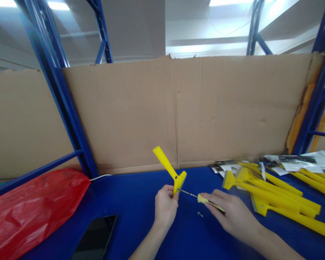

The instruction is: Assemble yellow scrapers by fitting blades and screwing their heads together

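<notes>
A yellow scraper [166, 164] with a long handle and wide head is tilted up in my left hand [165, 206], whose fingers pinch the lower corner of the head. My right hand [231, 213] is closed around the yellow handle of a screwdriver [209, 203]. The screwdriver's metal shaft points left, and its tip meets the scraper's head near a screw spot. On the blue tabletop below the shaft lie small metal screws [200, 214], too small to make out exactly.
Several yellow scrapers [281, 196] are piled at the right, with white and black packets [300, 163] behind them. A black phone [96, 238] and a red plastic bag [40, 209] lie at the left. A cardboard panel [132, 119] and blue rack posts [70, 112] stand at the back.
</notes>
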`<state>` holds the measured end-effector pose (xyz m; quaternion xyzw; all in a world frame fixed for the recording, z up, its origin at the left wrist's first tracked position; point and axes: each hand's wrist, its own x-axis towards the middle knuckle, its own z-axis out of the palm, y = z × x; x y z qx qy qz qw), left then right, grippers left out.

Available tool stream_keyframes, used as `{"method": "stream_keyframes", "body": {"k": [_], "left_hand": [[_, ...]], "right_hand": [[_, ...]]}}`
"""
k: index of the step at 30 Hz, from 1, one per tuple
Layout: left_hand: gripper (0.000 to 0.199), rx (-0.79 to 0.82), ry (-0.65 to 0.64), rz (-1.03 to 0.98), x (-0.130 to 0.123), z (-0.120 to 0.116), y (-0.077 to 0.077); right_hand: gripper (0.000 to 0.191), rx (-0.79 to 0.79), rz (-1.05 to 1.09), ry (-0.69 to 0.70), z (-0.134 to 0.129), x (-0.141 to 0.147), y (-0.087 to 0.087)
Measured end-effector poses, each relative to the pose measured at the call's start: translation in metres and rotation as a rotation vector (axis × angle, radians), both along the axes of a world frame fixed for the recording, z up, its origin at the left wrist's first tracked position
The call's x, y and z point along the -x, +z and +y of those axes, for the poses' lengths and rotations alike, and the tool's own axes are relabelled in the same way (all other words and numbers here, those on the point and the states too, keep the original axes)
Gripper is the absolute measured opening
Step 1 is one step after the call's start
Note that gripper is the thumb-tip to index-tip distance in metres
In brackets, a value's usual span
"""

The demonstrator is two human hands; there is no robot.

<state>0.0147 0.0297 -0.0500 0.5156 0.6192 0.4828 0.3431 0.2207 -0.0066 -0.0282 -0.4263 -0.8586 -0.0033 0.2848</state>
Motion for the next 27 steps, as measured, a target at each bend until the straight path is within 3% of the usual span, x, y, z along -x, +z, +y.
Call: {"method": "stream_keyframes", "body": {"k": [4, 12, 20, 24, 27], "left_hand": [[0.009, -0.049, 0.0, 0.1, 0.002, 0.002, -0.004], [0.008, -0.019, -0.006, 0.089, 0.001, 0.0, -0.002], [0.012, -0.102, -0.002, 0.175, 0.002, 0.0, -0.003], [0.013, -0.126, 0.014, 0.215, 0.004, 0.0, -0.002], [0.013, -0.145, 0.035, 0.226, 0.006, 0.0, -0.001]], "right_hand": [[0.032, -0.037, -0.02, -0.005, -0.001, 0.001, 0.0], [0.031, -0.055, -0.015, -0.008, -0.001, 0.001, 0.001], [0.03, -0.072, -0.052, -0.025, -0.007, 0.003, 0.003], [0.043, -0.072, 0.036, -0.014, -0.014, 0.005, 0.006], [0.029, -0.044, 0.177, 0.039, -0.014, 0.009, 0.008]]}}
